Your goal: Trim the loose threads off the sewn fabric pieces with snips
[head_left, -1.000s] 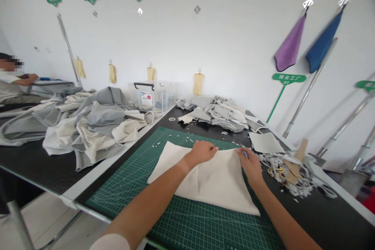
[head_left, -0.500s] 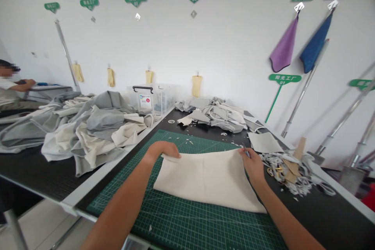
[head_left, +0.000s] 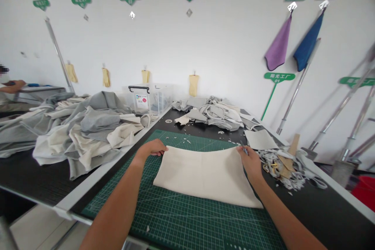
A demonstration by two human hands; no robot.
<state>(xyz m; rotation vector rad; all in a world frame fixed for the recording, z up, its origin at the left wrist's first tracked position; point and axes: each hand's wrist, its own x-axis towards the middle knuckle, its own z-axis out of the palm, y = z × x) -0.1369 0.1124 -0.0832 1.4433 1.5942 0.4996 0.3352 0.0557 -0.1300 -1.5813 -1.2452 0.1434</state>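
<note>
A cream piece of fabric [head_left: 205, 175] is stretched between my hands above a green cutting mat [head_left: 187, 222], its lower edge on or close to the mat. My left hand [head_left: 152, 147] pinches the far left corner. At the far right corner my right hand [head_left: 249, 161] is closed on the fabric. A small tool with thin metal tips [head_left: 243, 147], probably scissors or snips, pokes out of the right hand as well; its handles are hidden by the fingers.
To the left lies a big heap of grey and cream cloth [head_left: 96, 125], with a clear plastic box [head_left: 155, 99] behind it. More grey cloth [head_left: 216, 113] is piled at the back. Scraps [head_left: 287, 172] lie on the right. A person's arm [head_left: 13, 86] shows far left.
My left hand has shifted left to the very corner, and the folded-over corner there is now straightened. The top edge is pulled out between both hands. The view has turned slightly right.
</note>
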